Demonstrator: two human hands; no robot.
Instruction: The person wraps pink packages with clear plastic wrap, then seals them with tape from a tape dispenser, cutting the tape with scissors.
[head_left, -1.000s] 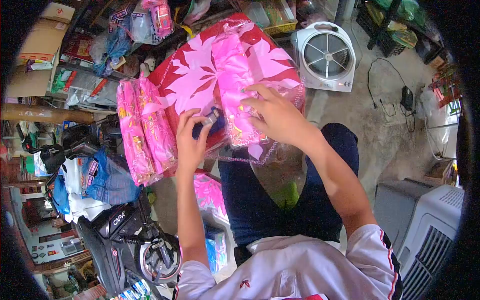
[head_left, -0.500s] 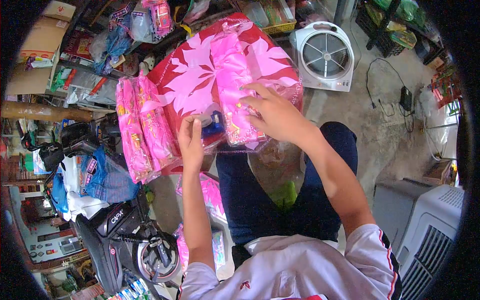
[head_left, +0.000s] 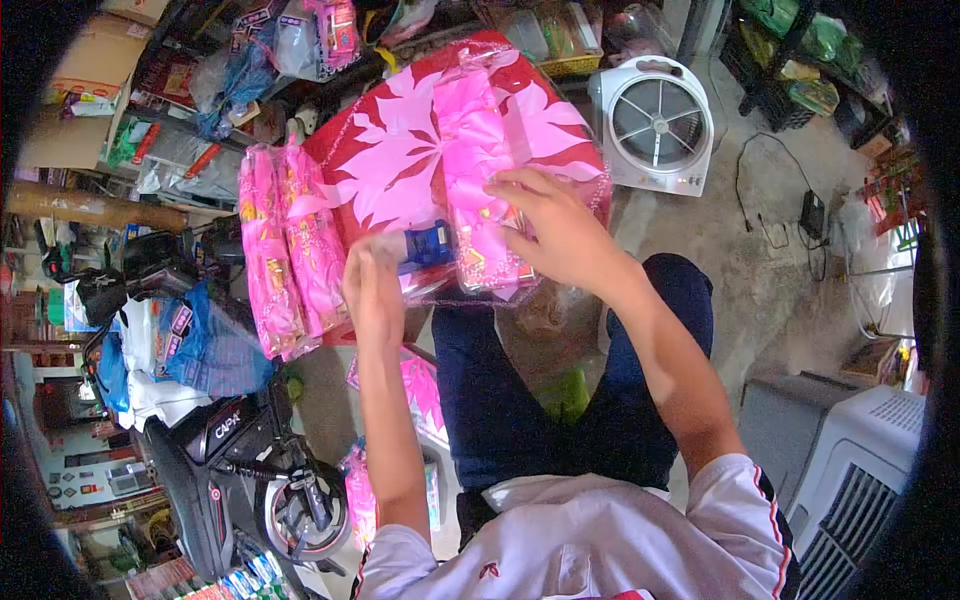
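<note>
A pink wrapped packet [head_left: 475, 150] lies lengthwise on the red table [head_left: 375, 125] with its pink leaf pattern. My right hand [head_left: 565, 225] rests on the packet's right side, fingers curved over its top and pressing on it. Against the packet's lower left side is a small blue tape dispenser [head_left: 430, 246]. My left hand [head_left: 375, 290] is left of the dispenser, its fingertips pinched together. A pale, see-through strip, apparently tape, spans from the dispenser to those fingertips; it is blurred. Two more pink packets [head_left: 285, 255] lie side by side at the table's left edge.
A white box fan [head_left: 655, 125] stands on the floor right of the table. A black motorbike [head_left: 215, 450] with blue and white bags is at left. Further pink packages [head_left: 420, 390] lie below the table, and a grey air cooler [head_left: 865, 470] stands lower right.
My left hand has moved slightly left and down, away from the blue tape dispenser, and the pale strip between them is longer. My right hand stays on the packet.
</note>
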